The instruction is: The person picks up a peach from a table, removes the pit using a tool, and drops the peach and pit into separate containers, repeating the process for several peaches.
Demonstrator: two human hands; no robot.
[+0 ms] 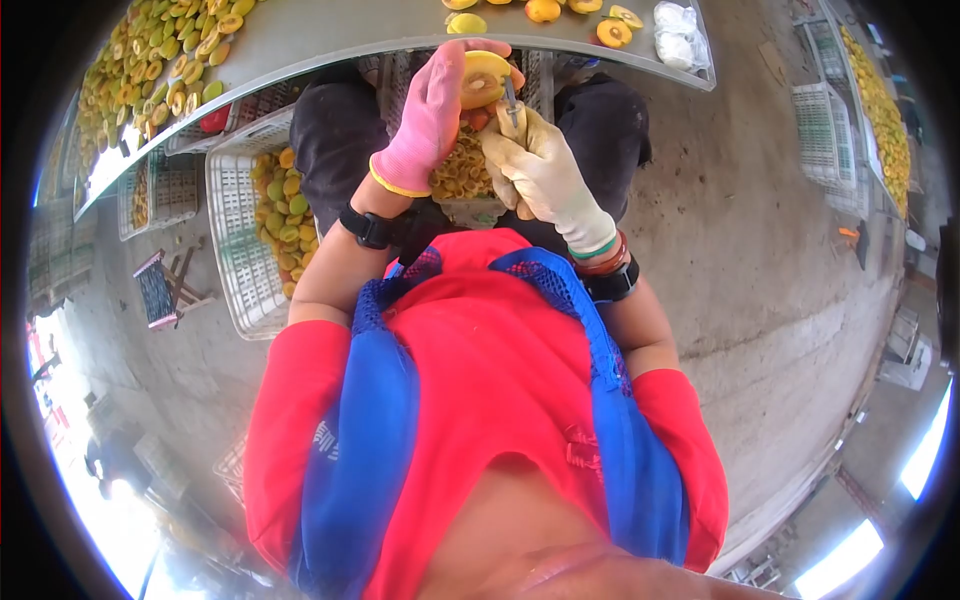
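Observation:
My left hand [430, 125], in a pink glove, is closed round a peach half [484, 76] with its cut face and the brown pit area turned toward me. My right hand [550, 172], in a cream-white glove, grips a small knife [512, 118] by its light handle. The dark blade points up, right at the lower right edge of the peach half. Below both hands, between the knees, a container holds cut yellow fruit pieces [460, 170].
A metal table [340, 32] spans the front, with piled peach halves [170, 50] at left and a white plastic bundle [678, 38] at right. A white crate [240, 215] of fruit stands by my left leg. More crates [825, 130] stand far right.

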